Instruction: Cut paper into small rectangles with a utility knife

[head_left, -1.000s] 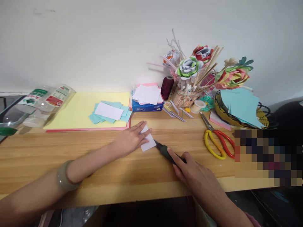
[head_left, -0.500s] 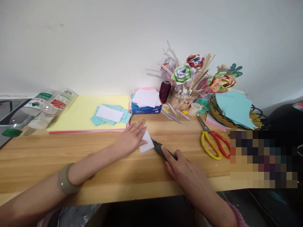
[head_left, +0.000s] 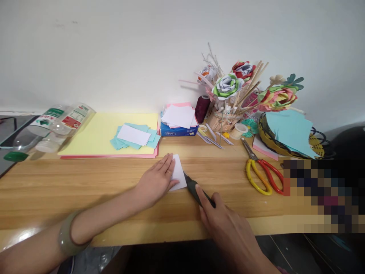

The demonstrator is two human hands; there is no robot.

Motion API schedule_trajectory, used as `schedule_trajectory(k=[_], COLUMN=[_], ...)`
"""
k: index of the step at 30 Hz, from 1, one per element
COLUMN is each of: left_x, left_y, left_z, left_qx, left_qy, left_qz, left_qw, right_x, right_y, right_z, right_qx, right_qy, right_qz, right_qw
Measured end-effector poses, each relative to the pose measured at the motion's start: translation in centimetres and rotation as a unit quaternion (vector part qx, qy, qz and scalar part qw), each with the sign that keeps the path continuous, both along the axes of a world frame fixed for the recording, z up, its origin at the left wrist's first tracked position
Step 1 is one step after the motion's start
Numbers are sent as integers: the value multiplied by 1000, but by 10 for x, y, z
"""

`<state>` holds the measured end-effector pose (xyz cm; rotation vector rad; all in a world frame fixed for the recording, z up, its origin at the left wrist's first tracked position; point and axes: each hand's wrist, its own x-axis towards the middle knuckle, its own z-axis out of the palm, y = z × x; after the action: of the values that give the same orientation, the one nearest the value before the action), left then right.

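My left hand [head_left: 159, 177] lies flat on a small white piece of paper [head_left: 179, 171], its fingers stretched out and the thumb near the paper's lower edge. The hand covers the paper's left part. In my right hand [head_left: 219, 213] is a dark green utility knife [head_left: 194, 189], with the index finger laid along its handle. Its dark pointed tip meets the right edge of the paper. Beyond the hands, another white slip [head_left: 134, 134] rests on several light blue slips [head_left: 154, 141].
Yellow sheets [head_left: 85, 140] and plastic bottles [head_left: 51, 118] lie left. Against the wall stand a blue box [head_left: 179, 131] topped with paper, a thread spool [head_left: 202, 108] and paper flowers [head_left: 228, 86] in a wooden holder [head_left: 222, 121]. Scissors [head_left: 258, 161] and a basket [head_left: 264, 133] are right.
The view has shifted slightly. Both hands, the paper and the knife appear a little lower in the picture; the knife tip stays at the paper's right edge.
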<state>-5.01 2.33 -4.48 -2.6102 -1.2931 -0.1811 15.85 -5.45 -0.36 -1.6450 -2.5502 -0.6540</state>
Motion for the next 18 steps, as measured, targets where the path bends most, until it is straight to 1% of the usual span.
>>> schedule_trajectory(k=[4,8,18], left_x=[1,1,3], left_y=[-1,-1,-1], left_z=[2,3,5], left_qx=[1,10,7], left_qy=[-10,-2,8], left_qz=[-1,-4,5], left_qw=[1000,1000,1000], right_x=[-2,-4,-8], right_y=[5,10,21], right_z=[2,4,7], right_qx=[-5,-4,-43], right_qy=[2,7,-11], right_qz=[-5,-6,-22], right_qw=[1000,1000,999])
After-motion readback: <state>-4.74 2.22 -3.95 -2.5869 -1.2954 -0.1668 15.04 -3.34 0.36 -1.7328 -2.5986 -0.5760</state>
